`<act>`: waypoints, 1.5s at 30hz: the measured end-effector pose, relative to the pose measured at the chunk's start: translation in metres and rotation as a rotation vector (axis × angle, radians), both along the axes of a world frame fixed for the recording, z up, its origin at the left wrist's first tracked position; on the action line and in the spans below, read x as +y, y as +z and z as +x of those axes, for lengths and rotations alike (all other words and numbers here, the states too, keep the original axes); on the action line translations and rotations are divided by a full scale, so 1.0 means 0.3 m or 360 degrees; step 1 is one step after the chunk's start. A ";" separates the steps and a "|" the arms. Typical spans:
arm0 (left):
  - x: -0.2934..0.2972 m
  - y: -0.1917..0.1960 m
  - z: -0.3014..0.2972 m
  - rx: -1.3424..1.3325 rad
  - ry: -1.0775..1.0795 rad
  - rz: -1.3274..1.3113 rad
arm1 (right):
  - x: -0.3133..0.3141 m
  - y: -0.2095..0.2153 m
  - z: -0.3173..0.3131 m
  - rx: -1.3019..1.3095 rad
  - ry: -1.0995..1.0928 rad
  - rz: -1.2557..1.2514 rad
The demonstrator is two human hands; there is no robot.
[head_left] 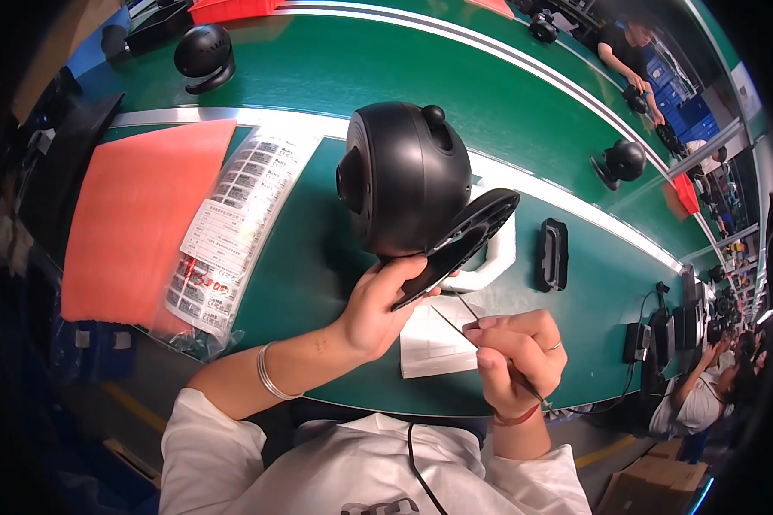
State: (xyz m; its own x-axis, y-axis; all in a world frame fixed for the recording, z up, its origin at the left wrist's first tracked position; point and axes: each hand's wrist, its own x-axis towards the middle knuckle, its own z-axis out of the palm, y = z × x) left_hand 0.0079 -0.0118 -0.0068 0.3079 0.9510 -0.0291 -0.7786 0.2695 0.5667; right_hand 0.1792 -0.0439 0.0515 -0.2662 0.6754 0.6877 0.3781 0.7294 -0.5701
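My left hand (376, 313) is closed around the flat black base of a round black device (412, 176), tilted so the base's underside (464, 245) faces me. The device's ball-shaped body has a lens-like bump on its left side and a small knob on top. My right hand (524, 352) is closed on dark tweezers (457, 324), whose two thin prongs point toward the base, slightly apart from each other. Below the prongs a white sheet with faint rectangles (434, 356) lies on the green table. A white ring-shaped piece (500, 257) rests partly hidden behind the base.
To the left lie an orange foam sheet (129, 223) and a clear bag of printed labels (232, 232). A black oblong part (554, 255) sits at right. Similar black devices (204, 58) (623, 161) stand on the green belt beyond. A co-worker (631, 56) works far right.
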 end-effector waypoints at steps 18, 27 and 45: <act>-0.026 -0.134 0.005 0.0515 0.0191 0.0402 | 0.022 -0.020 -0.015 0.0097 -0.0031 -0.0056; -0.025 -0.101 0.008 0.0920 0.0215 0.0674 | 0.056 -0.016 -0.007 -0.0255 0.0114 0.0368; -0.019 -0.085 -0.003 -0.0116 -0.0177 -0.0092 | 0.134 -0.006 0.022 -0.0966 0.0168 0.0621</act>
State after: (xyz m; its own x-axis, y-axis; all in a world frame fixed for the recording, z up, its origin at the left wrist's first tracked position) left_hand 0.0069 -0.0176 -0.0322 0.4146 0.9082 -0.0564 -0.7808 0.3869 0.4907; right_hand 0.1858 -0.0036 0.0498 -0.7272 0.3608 0.5839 0.4613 0.8868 0.0265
